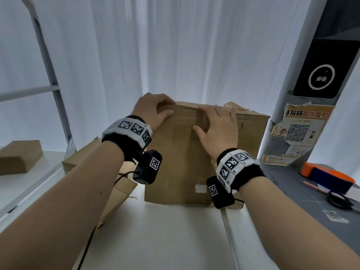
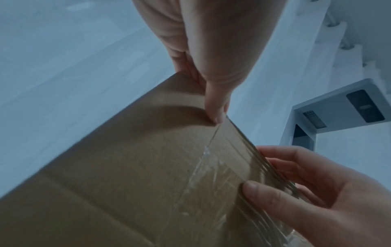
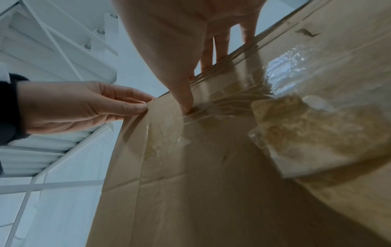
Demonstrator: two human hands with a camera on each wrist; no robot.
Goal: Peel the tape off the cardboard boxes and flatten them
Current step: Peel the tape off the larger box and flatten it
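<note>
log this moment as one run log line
step: peel tape | left hand: grips cardboard box corner | right hand: thumb on clear tape | box: unflattened

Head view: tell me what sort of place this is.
Probably a parcel pickup or packing corner: a pillar poster with a QR code, cardboard boxes on a white table, and scissors on a cutting mat.
</note>
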